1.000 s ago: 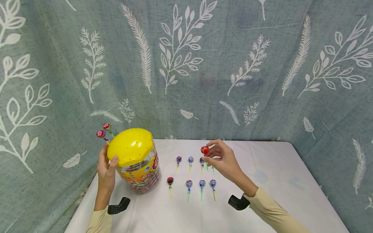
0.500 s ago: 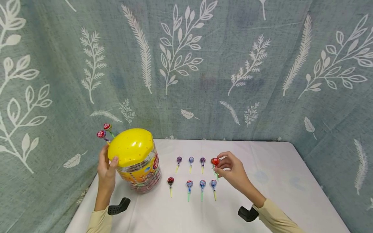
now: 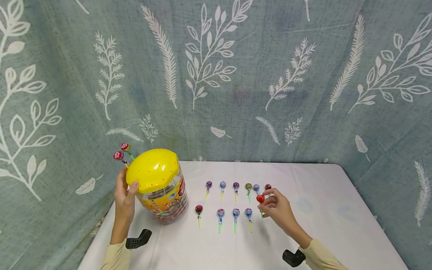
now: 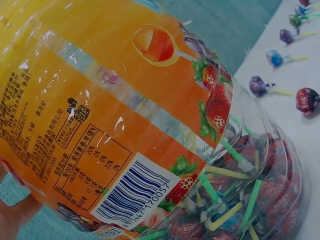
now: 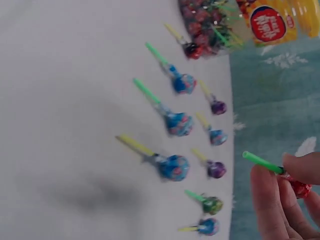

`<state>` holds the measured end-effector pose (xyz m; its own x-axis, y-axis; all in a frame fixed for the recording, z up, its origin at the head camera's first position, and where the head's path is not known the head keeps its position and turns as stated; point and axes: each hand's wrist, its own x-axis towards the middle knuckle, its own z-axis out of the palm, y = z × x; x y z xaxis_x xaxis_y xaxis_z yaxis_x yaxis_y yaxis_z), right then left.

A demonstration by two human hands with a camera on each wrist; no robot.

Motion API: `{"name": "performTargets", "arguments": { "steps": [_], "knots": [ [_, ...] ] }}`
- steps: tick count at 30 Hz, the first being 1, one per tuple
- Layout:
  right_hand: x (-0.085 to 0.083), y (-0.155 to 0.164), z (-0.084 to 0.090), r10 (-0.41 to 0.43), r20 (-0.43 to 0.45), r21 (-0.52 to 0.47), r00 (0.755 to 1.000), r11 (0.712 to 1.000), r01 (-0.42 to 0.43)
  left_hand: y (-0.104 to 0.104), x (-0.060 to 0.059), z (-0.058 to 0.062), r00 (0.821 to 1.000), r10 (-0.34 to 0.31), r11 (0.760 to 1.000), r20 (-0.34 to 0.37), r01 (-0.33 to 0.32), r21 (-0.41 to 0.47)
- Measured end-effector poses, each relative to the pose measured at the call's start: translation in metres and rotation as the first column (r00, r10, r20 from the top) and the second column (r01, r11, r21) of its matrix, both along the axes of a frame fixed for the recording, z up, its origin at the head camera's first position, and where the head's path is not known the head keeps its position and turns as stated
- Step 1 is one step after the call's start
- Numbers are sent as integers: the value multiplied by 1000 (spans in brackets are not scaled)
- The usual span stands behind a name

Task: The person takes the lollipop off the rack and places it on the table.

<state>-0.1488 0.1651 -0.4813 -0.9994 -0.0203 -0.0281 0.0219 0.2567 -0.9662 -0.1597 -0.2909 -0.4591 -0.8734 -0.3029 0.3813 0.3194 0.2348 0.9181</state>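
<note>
My right hand (image 3: 278, 210) pinches a red lollipop (image 3: 260, 198) with a green stick, above the table beside the near row. In the right wrist view its green stick (image 5: 262, 162) points out from between thumb and fingers. On the left, my left hand (image 3: 125, 198) grips a big clear jar (image 3: 168, 202) near its yellow lid (image 3: 153, 168); the jar leans. Two lollipops (image 3: 119, 155) stick up behind that hand; how they are held is hidden. Through the jar's clear wall many lollipops (image 4: 245, 200) show, below an orange label (image 4: 100, 125).
On the white table (image 3: 202, 251) a far row of lollipops runs from a purple one (image 3: 209, 184) to a dark red one (image 3: 268, 186). The near row has a dark red lollipop (image 3: 198, 209) and three blue ones (image 3: 236, 212). A patterned curtain (image 3: 216, 75) hangs behind and at the sides.
My right hand, with the red lollipop, has moved right and toward the near row, uncovering the right end of the far row. The left hand and jar have stayed nearly still.
</note>
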Motion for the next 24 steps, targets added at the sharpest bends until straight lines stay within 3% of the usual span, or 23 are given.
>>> {"name": "performTargets", "arguments": {
  "steps": [12,19,24],
  "knots": [
    [12,8,-52,-98,131,113,987,990,83,1,1,-3,1000,7,1000,9,-6,-18],
    [12,9,-81,-118,99,210,988,973,95,2,1,-3,999,6,1000,31,-6,-14],
    [10,4,-87,-124,68,223,990,969,106,2,0,-1,1000,8,1000,17,-8,-4]
  ]
}}
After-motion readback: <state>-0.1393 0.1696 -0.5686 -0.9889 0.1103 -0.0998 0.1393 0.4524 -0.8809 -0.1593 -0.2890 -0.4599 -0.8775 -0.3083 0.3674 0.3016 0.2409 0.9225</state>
